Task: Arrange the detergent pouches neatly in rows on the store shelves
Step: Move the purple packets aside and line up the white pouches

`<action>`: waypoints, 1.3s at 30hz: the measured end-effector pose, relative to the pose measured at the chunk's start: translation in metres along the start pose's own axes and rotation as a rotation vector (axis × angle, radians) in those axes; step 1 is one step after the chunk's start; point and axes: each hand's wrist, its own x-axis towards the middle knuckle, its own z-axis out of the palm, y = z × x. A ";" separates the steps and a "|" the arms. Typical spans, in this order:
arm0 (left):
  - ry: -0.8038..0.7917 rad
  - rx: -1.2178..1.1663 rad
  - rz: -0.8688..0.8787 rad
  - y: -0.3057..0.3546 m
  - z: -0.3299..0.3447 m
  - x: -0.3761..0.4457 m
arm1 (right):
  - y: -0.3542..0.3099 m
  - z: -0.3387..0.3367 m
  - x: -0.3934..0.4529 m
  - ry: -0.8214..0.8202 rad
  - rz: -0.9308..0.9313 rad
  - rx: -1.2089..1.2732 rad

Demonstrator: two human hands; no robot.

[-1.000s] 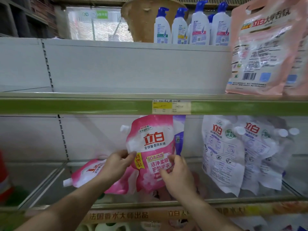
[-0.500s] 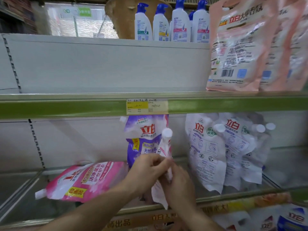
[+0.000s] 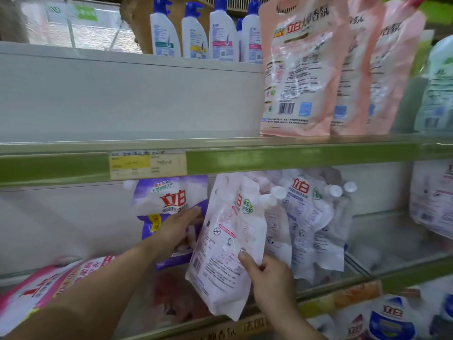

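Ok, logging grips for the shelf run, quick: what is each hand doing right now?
Left hand: fingers straight, pressing against the purple detergent pouch.
Right hand: grips the white-pink detergent pouch by its lower edge, thumb on its face.

We have turned the pink-white pouch [image 3: 228, 244] back-side out and tilted it up, our right hand [image 3: 269, 278] now gripping its lower edge, our left hand [image 3: 179, 229] moved onto the purple pouch [image 3: 169, 200].
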 end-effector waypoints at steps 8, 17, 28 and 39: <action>-0.097 -0.179 -0.113 -0.012 -0.008 0.004 | -0.032 0.008 -0.008 -0.050 0.118 0.423; -0.131 -0.396 0.068 -0.021 -0.031 -0.013 | -0.060 -0.004 -0.033 -0.058 0.143 0.662; -0.153 -0.357 0.067 -0.002 0.022 -0.090 | -0.031 -0.068 -0.073 0.090 0.247 0.638; -0.139 -0.347 -0.033 0.011 0.228 -0.168 | 0.061 -0.261 -0.102 0.253 0.357 0.623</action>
